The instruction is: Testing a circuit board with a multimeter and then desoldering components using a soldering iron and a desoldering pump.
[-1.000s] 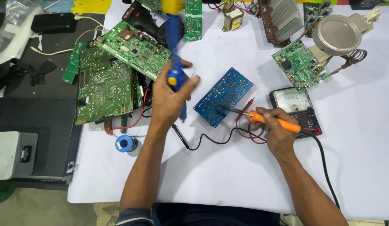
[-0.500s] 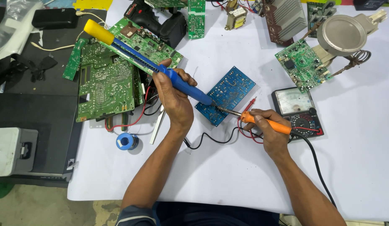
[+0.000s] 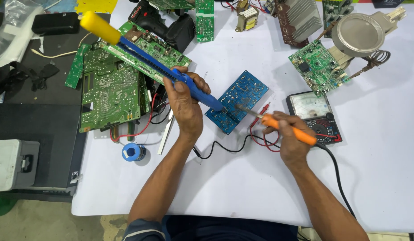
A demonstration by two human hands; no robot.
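Both hands are closed around tools: left hand (image 3: 185,106) grips the blue desoldering pump (image 3: 158,67), right hand (image 3: 290,139) pinches the orange-handled soldering iron (image 3: 278,126). Since a second ago the pump has swung down from upright, its nozzle now meeting the iron's tip on the blue circuit board (image 3: 237,101) between the hands. A multimeter (image 3: 315,115) lies on the counter (image 3: 242,187) just beyond the right hand.

Head-worn view, steeply down, close.
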